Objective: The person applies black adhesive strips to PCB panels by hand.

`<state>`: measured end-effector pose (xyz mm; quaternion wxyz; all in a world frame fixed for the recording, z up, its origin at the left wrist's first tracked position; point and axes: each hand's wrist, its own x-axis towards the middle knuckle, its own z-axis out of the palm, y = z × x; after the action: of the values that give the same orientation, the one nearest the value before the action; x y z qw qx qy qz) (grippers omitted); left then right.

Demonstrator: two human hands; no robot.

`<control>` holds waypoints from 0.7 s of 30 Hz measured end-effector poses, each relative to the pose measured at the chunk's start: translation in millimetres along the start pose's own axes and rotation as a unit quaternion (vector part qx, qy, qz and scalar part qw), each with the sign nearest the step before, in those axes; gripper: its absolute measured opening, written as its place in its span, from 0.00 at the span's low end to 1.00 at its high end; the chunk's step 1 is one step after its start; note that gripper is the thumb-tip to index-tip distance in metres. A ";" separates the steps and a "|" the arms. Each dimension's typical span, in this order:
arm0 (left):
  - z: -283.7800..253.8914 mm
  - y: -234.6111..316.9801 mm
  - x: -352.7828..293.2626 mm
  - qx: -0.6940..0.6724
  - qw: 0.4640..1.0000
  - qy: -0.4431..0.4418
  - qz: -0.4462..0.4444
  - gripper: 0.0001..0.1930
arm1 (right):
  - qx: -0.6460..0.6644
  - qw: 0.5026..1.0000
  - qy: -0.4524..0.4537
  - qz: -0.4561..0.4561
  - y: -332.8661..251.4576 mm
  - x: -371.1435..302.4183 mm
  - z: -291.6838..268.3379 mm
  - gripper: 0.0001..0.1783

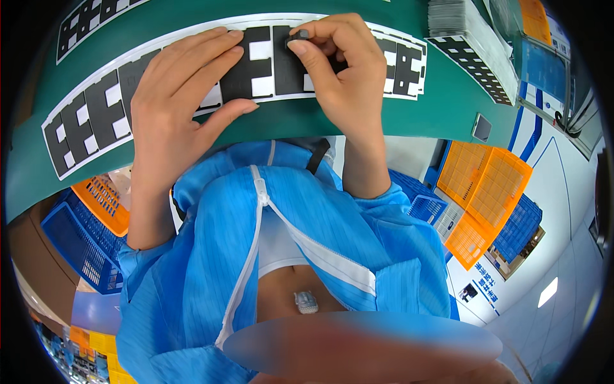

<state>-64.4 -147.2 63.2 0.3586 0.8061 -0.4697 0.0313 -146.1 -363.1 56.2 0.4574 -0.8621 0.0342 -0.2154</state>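
A long white sheet (pixel 262 68) with a row of black cut-out shapes lies across the green table in front of me. My left hand (pixel 169 96) rests flat on its left-middle part, fingers stretched out and thumb apart, covering some of the shapes. Over the sheet's right-middle part, my right hand (pixel 345 70) pinches a small dark piece (pixel 299 36) between thumb and forefinger. That piece is partly hidden by the fingers, so its kind cannot be made out. Just below it lies a black shape (pixel 289 70) on the sheet.
Another patterned sheet (pixel 86 24) lies at the far left of the green table (pixel 416 118). A tall stack of white sheets (pixel 457 19) stands at the back right. A small grey rectangle (pixel 481 128) sits near the table edge. Orange crates (pixel 486 176) and a blue crate (pixel 80 240) are below table height.
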 end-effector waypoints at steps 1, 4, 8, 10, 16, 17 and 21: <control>0.6 -0.1 0.0 -0.002 1.000 0.003 0.001 0.29 | -0.027 1.000 0.004 -0.010 0.3 -0.3 1.2 0.06; 1.2 0.1 -0.3 -0.002 1.000 0.007 0.003 0.28 | -0.069 0.996 -0.015 -0.051 2.4 0.6 -1.0 0.06; 2.1 -0.6 -2.0 0.000 1.000 0.013 0.004 0.28 | 0.193 0.980 0.048 0.031 4.9 -5.6 -16.6 0.07; 3.3 -0.4 -2.3 0.003 1.000 0.010 0.003 0.28 | 0.169 0.982 0.057 0.064 -4.0 -8.2 -17.0 0.06; 1.9 -1.0 -6.0 -0.003 0.999 0.038 0.003 0.27 | 0.040 0.997 -0.052 -0.033 -10.9 -18.2 -18.9 0.09; 3.2 -0.7 -2.9 -0.003 0.999 0.033 0.004 0.27 | 0.042 0.997 -0.049 -0.029 -8.6 -19.1 -20.4 0.09; 5.0 -2.1 0.4 -0.001 0.999 0.031 0.009 0.26 | 0.039 0.998 -0.057 -0.012 -5.0 -20.7 -19.6 0.10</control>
<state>-64.0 -149.9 58.5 0.3735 0.8000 -0.4659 0.0585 -173.4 -370.1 62.7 0.4893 -0.8549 -0.0106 -0.1721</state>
